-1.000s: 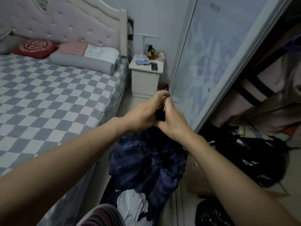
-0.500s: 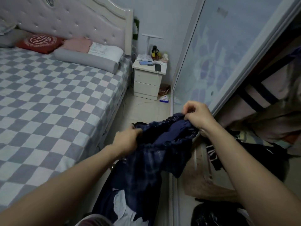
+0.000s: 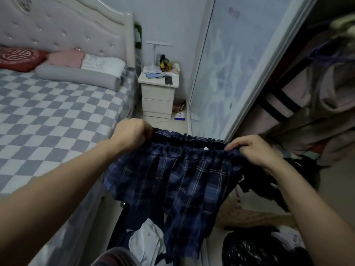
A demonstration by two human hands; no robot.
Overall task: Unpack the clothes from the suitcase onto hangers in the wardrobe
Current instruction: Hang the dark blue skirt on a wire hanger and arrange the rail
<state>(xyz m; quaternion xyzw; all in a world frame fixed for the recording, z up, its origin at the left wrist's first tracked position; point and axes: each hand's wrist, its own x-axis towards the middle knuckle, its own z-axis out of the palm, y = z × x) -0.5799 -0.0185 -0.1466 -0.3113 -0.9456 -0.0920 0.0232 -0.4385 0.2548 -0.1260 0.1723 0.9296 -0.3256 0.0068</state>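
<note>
Head view: narrow strip of pale floor [image 3: 165,121] between the bed [image 3: 57,116] on the left, with its grey-and-white checked cover, and the wardrobe on the right. Tufted headboard [image 3: 63,29] at the far end; a red cushion [image 3: 18,58], a pink pillow [image 3: 66,58] and a long grey bolster [image 3: 78,75] lie against it. White nightstand [image 3: 158,93] in the corner holds a phone [image 3: 168,80], small figurines and a thin white lamp [image 3: 157,48]. Frosted sliding door [image 3: 226,70] is pushed toward the nightstand, so the wardrobe [image 3: 317,93] stands open on the right with garments hanging inside, one with dark stripes. Suitcase [image 3: 123,227] is on the floor below the hands, dark and white clothes in it; a black plastic bag [image 3: 249,248] sits at lower right. Versus half a second ago: the garment was a bunched wad between the hands, now the plaid skirt [image 3: 172,179] is pulled out flat, waistband stretched level, and the hands have moved wider apart and higher. A second ago both hands were pressed together around it. Left hand [image 3: 132,134] is fisted around the waistband's left end, knuckles up. Right hand [image 3: 253,148] pinches the right end, fingers curled over the elastic. Both forearms are extended forward and the skirt hangs free in the air above the suitcase, just in front of the door edge, hem toward the floor.
</note>
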